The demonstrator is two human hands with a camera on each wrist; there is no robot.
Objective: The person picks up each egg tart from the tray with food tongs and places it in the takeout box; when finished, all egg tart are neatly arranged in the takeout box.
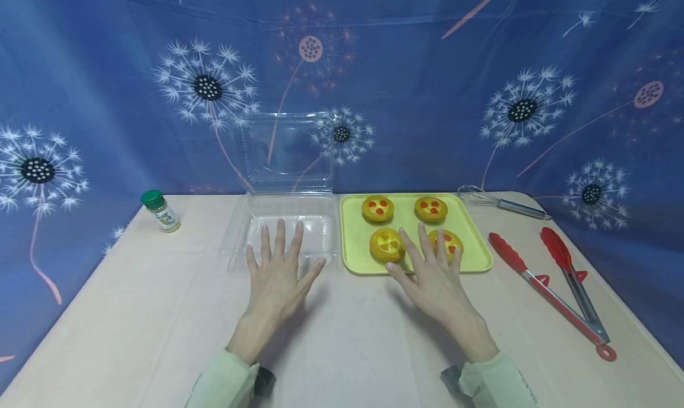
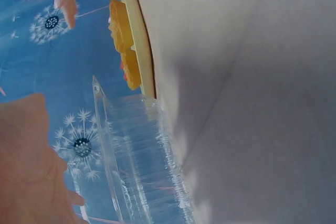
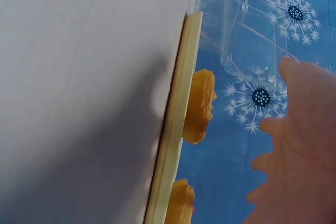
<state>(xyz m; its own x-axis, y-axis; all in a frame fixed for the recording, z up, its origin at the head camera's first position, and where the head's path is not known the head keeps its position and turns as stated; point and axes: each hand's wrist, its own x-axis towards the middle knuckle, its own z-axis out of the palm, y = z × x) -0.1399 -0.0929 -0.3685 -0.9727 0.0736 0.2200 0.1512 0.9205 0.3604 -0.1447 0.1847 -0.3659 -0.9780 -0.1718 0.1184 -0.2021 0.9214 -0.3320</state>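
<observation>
My left hand [image 1: 276, 286] is spread with straight fingers above the table, in front of a clear plastic clamshell box [image 1: 315, 218] whose lid [image 1: 288, 152] stands raised at the back. Fingers apart, my right hand [image 1: 435, 283] hovers at the front edge of a yellow tray [image 1: 350, 259]. Neither hand holds anything. On the tray lie several egg tarts: a plain-topped tart [image 1: 386, 245] at front left, a partly covered tart [image 1: 451, 242] behind my right fingers, and two red-dotted ones, a back left tart [image 1: 377, 209] and a back right tart [image 1: 430, 209].
A green-capped seasoning jar [image 1: 161, 212] stands at the left back. To the right of the tray lie a whisk [image 1: 502, 203] and red-tipped tongs [image 1: 561, 304], their arms spread. A blue dandelion-print cloth [image 1: 417, 99] hangs behind the table.
</observation>
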